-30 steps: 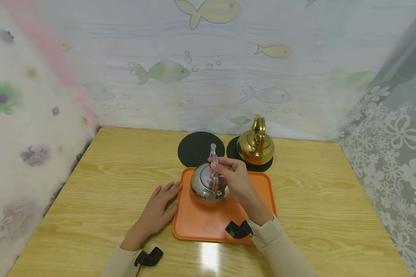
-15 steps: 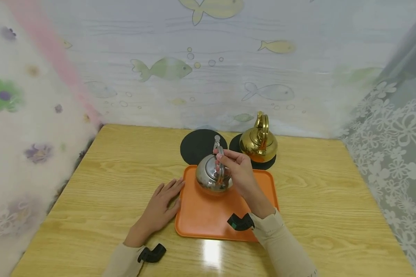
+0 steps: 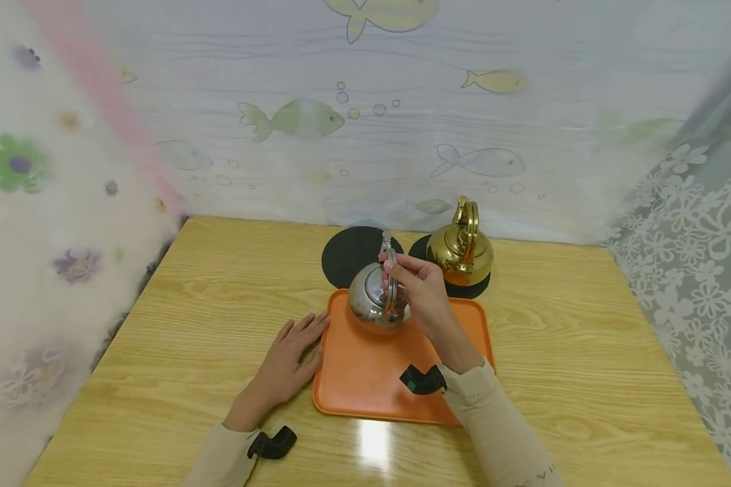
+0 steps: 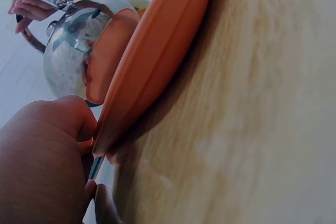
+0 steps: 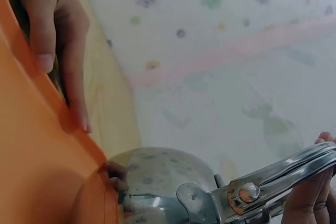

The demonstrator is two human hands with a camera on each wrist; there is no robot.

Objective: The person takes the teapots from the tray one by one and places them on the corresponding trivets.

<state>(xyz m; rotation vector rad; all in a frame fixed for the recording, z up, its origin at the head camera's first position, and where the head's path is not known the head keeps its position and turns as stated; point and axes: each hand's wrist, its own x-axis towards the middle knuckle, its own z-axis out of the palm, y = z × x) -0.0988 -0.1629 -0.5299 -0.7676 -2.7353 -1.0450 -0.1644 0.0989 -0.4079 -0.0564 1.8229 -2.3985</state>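
Silver kettle (image 3: 379, 299): a round, polished steel pot held by its arched handle over the far left part of the orange tray (image 3: 365, 385); whether its base touches the tray cannot be told from these views.
Right hand (image 3: 423, 297): fingers curled round the top of the handle, thumb and fingertips pinching the metal strap; the right-wrist view shows the riveted handle hinge (image 5: 248, 192) just below the grip.
Left hand (image 3: 289, 358): lies flat on the table, fingers straight, fingertips pressing against the tray's left rim; it holds nothing.
Handling: rigid and hard, probably light if empty; the mirror finish looks slippery, so the handle is the sound place to hold. The handle seems hinged, so the body may swing.
Black mats: one bare round mat (image 3: 350, 253) lies just beyond the tray; a second (image 3: 472, 287) sits under the gold kettle (image 3: 461, 250).
In the way: the gold kettle stands near the silver one, to its right and behind; the tray's raised rim lies below it.
Table (image 3: 585, 352): glossy pale wood, curtains on three sides.
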